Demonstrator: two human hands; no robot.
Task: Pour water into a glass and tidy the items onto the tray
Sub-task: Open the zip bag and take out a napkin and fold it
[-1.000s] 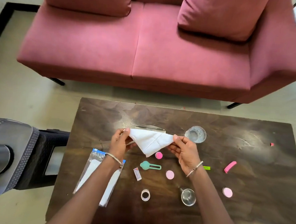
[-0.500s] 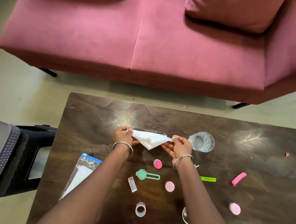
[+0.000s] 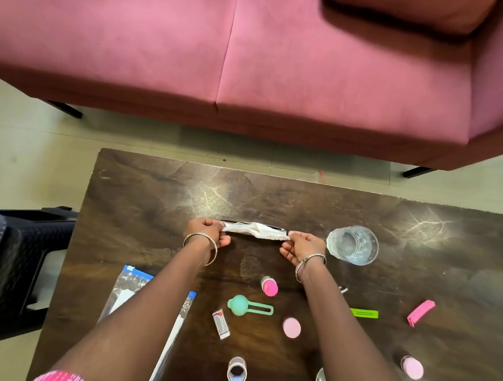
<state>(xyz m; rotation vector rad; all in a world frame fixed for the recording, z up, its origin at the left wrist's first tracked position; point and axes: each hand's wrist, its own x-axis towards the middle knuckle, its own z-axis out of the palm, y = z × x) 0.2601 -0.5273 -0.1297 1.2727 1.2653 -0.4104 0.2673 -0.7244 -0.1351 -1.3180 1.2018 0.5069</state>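
Observation:
A white napkin (image 3: 256, 230) is stretched flat and low between my two hands at the middle of the dark wooden table (image 3: 155, 202). My left hand (image 3: 208, 232) pinches its left end and my right hand (image 3: 301, 246) pinches its right end. Behind the napkin a thin dark edge of a flat thing (image 3: 236, 221) shows; I cannot tell what it is. A clear drinking glass (image 3: 352, 245) stands just right of my right hand.
Small items lie near me: a pink-capped vial (image 3: 269, 286), a green clip (image 3: 249, 306), pink lids (image 3: 291, 327), a small sachet (image 3: 221, 324), a lime strip (image 3: 364, 313), a pink clip (image 3: 420, 312), a plastic packet (image 3: 132, 289), a small jar (image 3: 237, 370). A pink sofa (image 3: 252, 58) stands beyond the table.
The napkin hung as a folded triangle between my hands; now it is pulled out into a low flat strip. My hands moved apart and down toward the table.

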